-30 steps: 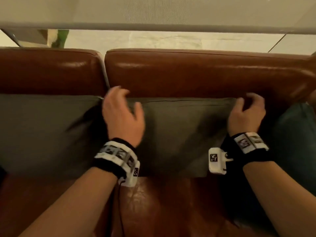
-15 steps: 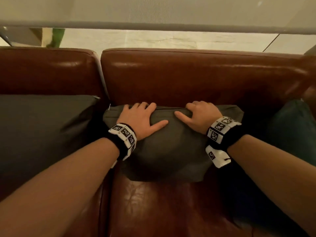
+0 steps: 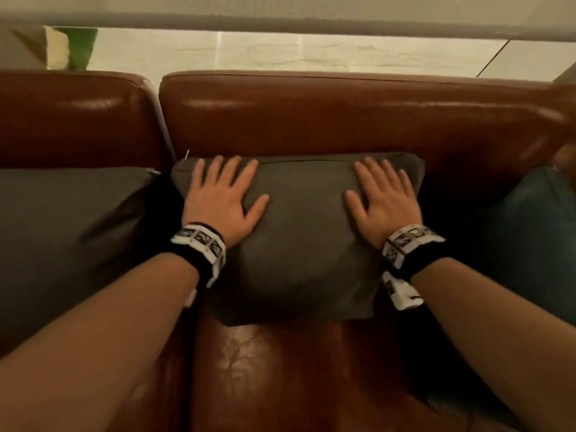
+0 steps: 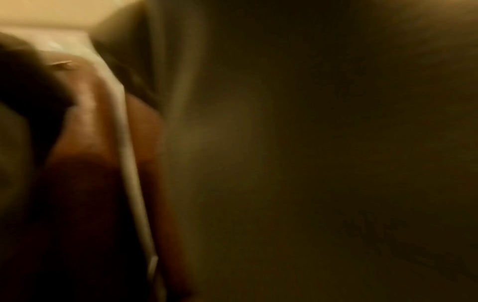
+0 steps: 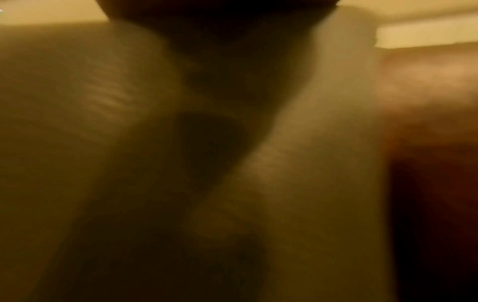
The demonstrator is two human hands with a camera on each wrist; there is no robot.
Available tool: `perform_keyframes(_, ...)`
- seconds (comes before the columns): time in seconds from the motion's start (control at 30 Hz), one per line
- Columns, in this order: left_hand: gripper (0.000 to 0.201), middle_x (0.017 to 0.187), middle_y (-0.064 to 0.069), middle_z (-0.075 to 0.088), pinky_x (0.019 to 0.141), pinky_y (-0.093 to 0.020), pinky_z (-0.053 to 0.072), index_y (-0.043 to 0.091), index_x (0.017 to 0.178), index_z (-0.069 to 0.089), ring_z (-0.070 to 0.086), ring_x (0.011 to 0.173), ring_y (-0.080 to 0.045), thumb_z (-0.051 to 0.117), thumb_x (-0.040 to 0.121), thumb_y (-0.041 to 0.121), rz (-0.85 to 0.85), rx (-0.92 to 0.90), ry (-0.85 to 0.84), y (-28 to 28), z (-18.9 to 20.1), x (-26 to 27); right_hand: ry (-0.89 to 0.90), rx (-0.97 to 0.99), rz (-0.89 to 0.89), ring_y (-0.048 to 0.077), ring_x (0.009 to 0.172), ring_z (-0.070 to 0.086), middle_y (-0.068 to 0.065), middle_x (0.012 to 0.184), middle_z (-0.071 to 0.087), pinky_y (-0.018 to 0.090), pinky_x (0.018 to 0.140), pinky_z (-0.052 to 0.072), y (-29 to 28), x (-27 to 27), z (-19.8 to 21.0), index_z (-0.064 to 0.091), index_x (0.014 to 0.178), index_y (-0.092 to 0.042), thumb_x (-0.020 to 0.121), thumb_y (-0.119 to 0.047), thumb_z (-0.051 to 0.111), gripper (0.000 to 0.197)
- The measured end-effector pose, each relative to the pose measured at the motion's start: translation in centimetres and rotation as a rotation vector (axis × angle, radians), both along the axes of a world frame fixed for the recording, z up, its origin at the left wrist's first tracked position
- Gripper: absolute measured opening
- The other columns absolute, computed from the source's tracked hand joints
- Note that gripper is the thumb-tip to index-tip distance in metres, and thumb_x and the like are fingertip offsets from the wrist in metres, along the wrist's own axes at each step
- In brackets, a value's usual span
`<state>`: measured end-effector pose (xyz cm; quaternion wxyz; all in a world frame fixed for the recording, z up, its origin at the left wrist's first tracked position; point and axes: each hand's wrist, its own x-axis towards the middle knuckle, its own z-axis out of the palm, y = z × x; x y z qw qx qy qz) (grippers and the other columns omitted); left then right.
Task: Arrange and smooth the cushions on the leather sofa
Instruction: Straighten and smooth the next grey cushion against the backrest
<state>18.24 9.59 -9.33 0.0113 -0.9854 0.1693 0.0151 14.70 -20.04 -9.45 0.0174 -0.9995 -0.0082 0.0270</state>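
Note:
A dark olive-grey cushion [image 3: 302, 241] leans against the brown leather sofa back [image 3: 343, 120] in the head view. My left hand [image 3: 223, 194] lies flat on its upper left part, fingers spread and straight. My right hand [image 3: 381, 194] lies flat on its upper right part in the same way. Both palms press into the fabric near the cushion's top seam. Both wrist views are dark and blurred; the left wrist view shows olive fabric [image 4: 310, 163] beside a strip of brown leather [image 4: 88, 143].
A second dark grey cushion [image 3: 68, 238] lies to the left on the neighbouring seat. A dark teal cushion [image 3: 536, 232] sits at the right. Brown leather seat [image 3: 296, 378] shows in front. A pale floor and a blind are behind the sofa.
A second ago my hands gripped the cushion's top corners. They then pressed near its middle, and now they have slid apart and lie flat with fingers spread.

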Motion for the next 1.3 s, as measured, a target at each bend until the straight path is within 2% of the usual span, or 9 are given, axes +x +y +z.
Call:
perform_keyframes(0.1, 0.075, 0.138, -0.009, 0.051, 0.117, -0.055, 0.017, 0.024, 0.145, 0.039, 0.040, 0.131, -0.036, 0.013, 0.091, 0.070, 0.026, 0.066, -0.003, 1.9, 0.7, 1.5, 0.033, -0.053, -0.052, 0.017, 0.150, 0.011, -0.005, 0.162, 0.018, 0.041, 0.122, 0.005, -1.7, 0.5, 0.0, 0.017, 0.154, -0.028, 0.094, -0.065, 0.008, 0.071)
perform_keyframes(0.2, 0.069, 0.151, -0.009, 0.041, 0.119, -0.057, 0.010, 0.021, 0.148, 0.038, 0.027, 0.143, -0.038, 0.021, 0.095, 0.062, 0.084, -0.002, -0.107, 0.9, 1.3, 0.0, -0.053, -0.007, -0.153, 0.023, 0.150, 0.009, 0.000, 0.161, 0.022, 0.047, 0.121, 0.005, 0.9, -0.5, 1.0, 0.025, 0.153, -0.022, 0.097, -0.056, 0.016, 0.066)
perform_keyframes(0.4, 0.070, 0.163, -0.003, 0.018, 0.120, -0.053, 0.011, 0.025, 0.155, 0.023, 0.015, 0.150, -0.031, 0.041, 0.093, 0.050, -0.237, -0.135, -0.115, -3.6, -2.0, -5.9, -0.163, 0.030, 0.216, 0.020, 0.149, 0.016, 0.001, 0.159, 0.027, 0.049, 0.120, 0.011, 8.0, -3.7, -1.4, 0.030, 0.153, -0.020, 0.097, -0.043, 0.033, 0.060)
perform_keyframes(0.57, 0.070, 0.165, -0.005, 0.011, 0.120, -0.054, 0.005, 0.031, 0.156, 0.013, 0.009, 0.151, -0.032, 0.030, 0.094, 0.059, -0.091, -0.039, -0.122, 1.9, -3.3, -1.0, -0.142, -0.006, -0.138, 0.017, 0.151, 0.003, -0.002, 0.164, 0.009, 0.048, 0.121, 0.004, -1.4, -2.2, -3.4, 0.010, 0.156, -0.025, 0.098, -0.051, 0.018, 0.065)
perform_keyframes(0.67, 0.070, 0.165, -0.008, 0.007, 0.119, -0.058, 0.003, 0.028, 0.157, 0.011, 0.005, 0.151, -0.035, 0.030, 0.095, 0.055, 0.016, -0.109, -0.125, 0.8, -2.7, -2.6, -0.179, 0.033, -0.228, 0.017, 0.151, -0.003, 0.001, 0.164, 0.004, 0.048, 0.121, 0.002, -1.0, -2.9, -2.3, 0.007, 0.156, -0.017, 0.099, -0.047, 0.017, 0.066)
perform_keyframes(0.87, 0.068, 0.163, -0.005, 0.017, 0.121, -0.054, 0.007, 0.015, 0.155, 0.022, 0.011, 0.151, -0.029, 0.042, 0.094, 0.038, -0.180, -0.239, -0.172, -5.6, -4.0, -8.6, -0.296, 0.097, 0.210, 0.023, 0.150, 0.013, 0.007, 0.161, 0.017, 0.047, 0.121, 0.010, 8.6, -6.3, -4.0, 0.023, 0.153, -0.011, 0.097, -0.036, 0.033, 0.061)
perform_keyframes(1.1, 0.078, 0.165, -0.005, 0.002, 0.119, -0.059, 0.001, 0.032, 0.156, 0.004, 0.000, 0.151, -0.034, 0.035, 0.091, 0.059, 0.002, -0.120, -0.139, 3.0, -6.9, -3.9, -0.300, 0.061, -0.031, 0.019, 0.149, 0.000, 0.010, 0.161, 0.017, 0.047, 0.121, 0.005, 0.1, -6.2, -8.7, 0.014, 0.155, -0.015, 0.099, -0.043, 0.022, 0.063)
perform_keyframes(1.23, 0.073, 0.164, -0.014, 0.003, 0.119, -0.059, 0.002, 0.022, 0.157, 0.004, 0.000, 0.149, -0.041, 0.035, 0.096, 0.045, 0.177, -0.228, -0.172, 1.6, -5.7, -6.7, -0.403, 0.154, -0.107, 0.028, 0.150, 0.005, 0.017, 0.161, 0.015, 0.050, 0.121, 0.006, 2.9, -7.8, -7.1, 0.017, 0.154, -0.007, 0.099, -0.033, 0.028, 0.061)
perform_keyframes(1.3, 0.070, 0.162, -0.014, 0.009, 0.120, -0.056, 0.000, 0.017, 0.156, 0.015, 0.005, 0.149, -0.042, 0.040, 0.094, 0.038, 0.049, -0.325, -0.246, -1.6, -5.3, -9.2, -0.467, 0.203, 0.048, 0.033, 0.149, 0.011, 0.015, 0.158, 0.018, 0.051, 0.120, 0.009, 6.5, -9.2, -6.8, 0.021, 0.153, -0.007, 0.097, -0.029, 0.035, 0.061)
